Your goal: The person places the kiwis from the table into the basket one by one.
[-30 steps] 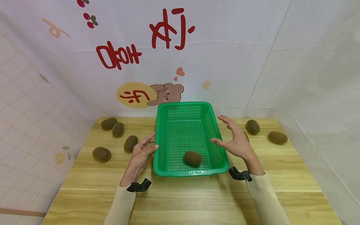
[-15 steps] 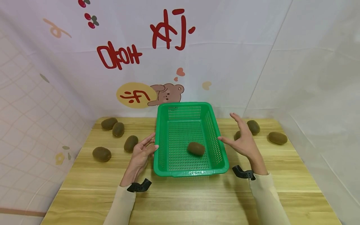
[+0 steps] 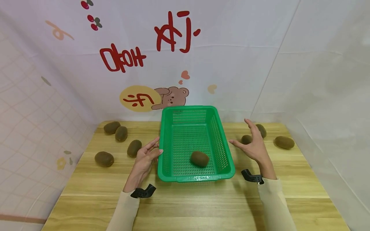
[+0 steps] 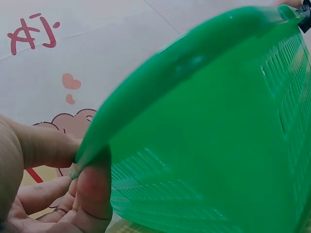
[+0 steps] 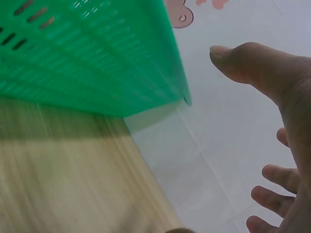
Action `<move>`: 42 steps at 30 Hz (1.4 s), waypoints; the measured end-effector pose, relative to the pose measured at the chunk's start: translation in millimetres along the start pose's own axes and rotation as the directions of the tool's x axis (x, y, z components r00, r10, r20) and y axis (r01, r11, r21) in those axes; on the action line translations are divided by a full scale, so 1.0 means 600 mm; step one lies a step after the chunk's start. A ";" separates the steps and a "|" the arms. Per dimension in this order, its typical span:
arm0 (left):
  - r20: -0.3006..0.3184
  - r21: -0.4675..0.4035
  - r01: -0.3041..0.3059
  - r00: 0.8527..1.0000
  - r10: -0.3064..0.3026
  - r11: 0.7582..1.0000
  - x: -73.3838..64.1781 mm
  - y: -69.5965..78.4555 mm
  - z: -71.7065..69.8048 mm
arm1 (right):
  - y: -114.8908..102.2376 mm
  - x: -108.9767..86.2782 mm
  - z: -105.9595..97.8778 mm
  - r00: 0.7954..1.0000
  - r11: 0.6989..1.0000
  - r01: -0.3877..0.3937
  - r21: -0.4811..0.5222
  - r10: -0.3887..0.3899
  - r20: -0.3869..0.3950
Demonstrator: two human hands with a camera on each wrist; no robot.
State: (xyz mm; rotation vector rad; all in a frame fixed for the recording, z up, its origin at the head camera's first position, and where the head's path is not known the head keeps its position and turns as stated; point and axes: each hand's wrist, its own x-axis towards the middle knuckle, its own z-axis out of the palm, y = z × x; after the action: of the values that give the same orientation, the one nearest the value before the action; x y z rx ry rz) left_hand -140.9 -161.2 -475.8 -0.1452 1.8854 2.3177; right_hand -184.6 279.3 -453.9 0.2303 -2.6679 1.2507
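My left hand (image 3: 144,158) pinches the left rim of a green plastic basket (image 3: 196,178); the left wrist view has the thumb and fingers (image 4: 95,187) on either side of that rim. Inside, toward the near end, lies one brown kiwi (image 3: 199,158). My right hand (image 3: 255,148) is held off to the basket's right, thumb and fingers spread, holding nothing. Just beyond its thumb a second kiwi (image 3: 246,139) lies on the table. The right wrist view shows a gap between my thumb (image 5: 248,63) and the basket's outer wall (image 5: 121,63).
More kiwis lie on the wooden table (image 3: 185,208): several at the left, including one near my left hand (image 3: 134,148), and two at the far right, one partly behind my fingers (image 3: 261,130) and one farther out (image 3: 284,142). White printed cloth (image 3: 231,64) hangs around the back and sides.
My right hand has drawn away from the basket to the right. The kiwi inside has rolled away from me and partly back. My left hand keeps its place on the rim.
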 end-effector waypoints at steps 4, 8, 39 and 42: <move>0.002 -0.003 0.002 1.000 -0.002 1.000 -0.003 0.001 -0.003 | 0.016 -0.002 0.003 1.000 1.000 -0.024 0.002 0.024 -0.001; 0.008 0.005 0.004 1.000 -0.004 1.000 -0.003 0.000 -0.004 | 0.032 -0.007 0.005 0.998 0.998 -0.065 0.005 0.065 -0.004; 0.033 -0.021 -0.010 0.999 0.011 1.000 -0.003 -0.001 -0.003 | 0.120 -0.034 0.014 0.948 0.949 -0.317 -0.010 0.317 0.022; 0.035 -0.027 -0.012 0.999 0.013 1.000 -0.002 -0.003 -0.004 | 0.122 -0.034 0.015 0.948 0.948 -0.319 0.002 0.319 -0.008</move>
State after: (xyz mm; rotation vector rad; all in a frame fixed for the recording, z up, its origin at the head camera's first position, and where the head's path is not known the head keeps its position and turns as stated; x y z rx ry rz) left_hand -139.7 -163.0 -477.9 -0.0952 1.8454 2.3386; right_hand -181.8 320.0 -518.4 -0.2175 -2.7757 1.3330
